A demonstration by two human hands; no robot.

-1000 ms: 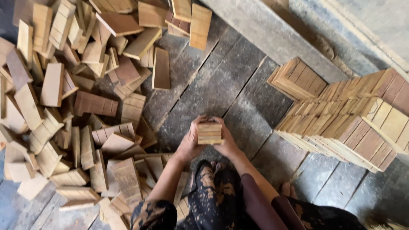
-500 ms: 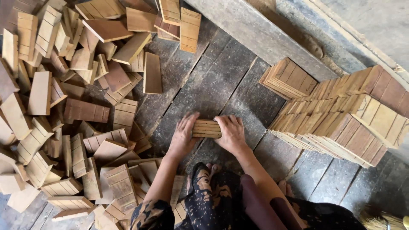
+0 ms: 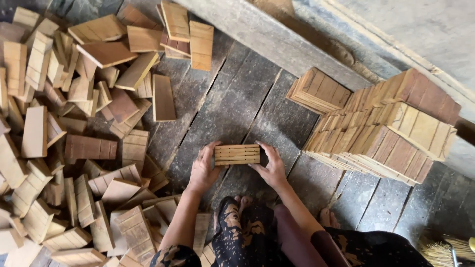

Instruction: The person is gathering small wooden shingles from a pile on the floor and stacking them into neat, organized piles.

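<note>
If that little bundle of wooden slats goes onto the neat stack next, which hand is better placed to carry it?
Probably the right hand. It grips the bundle's end nearest the neat stack, with bare floor between. The left hand holds the far end, beside the loose pile.

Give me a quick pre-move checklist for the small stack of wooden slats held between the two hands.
1. Left hand on the left end of the slat stack: ok.
2. Right hand on the right end: ok.
3. Slat edges flush: ok, as far as the head view shows.
4. Stack resting on the plank floor: cannot tell whether it touches or is just above.
5. Floor between the stack and the tidy stacked bundles bare: ok.
6. Loose slat pile apart from the left hand: ok, though close.
</note>
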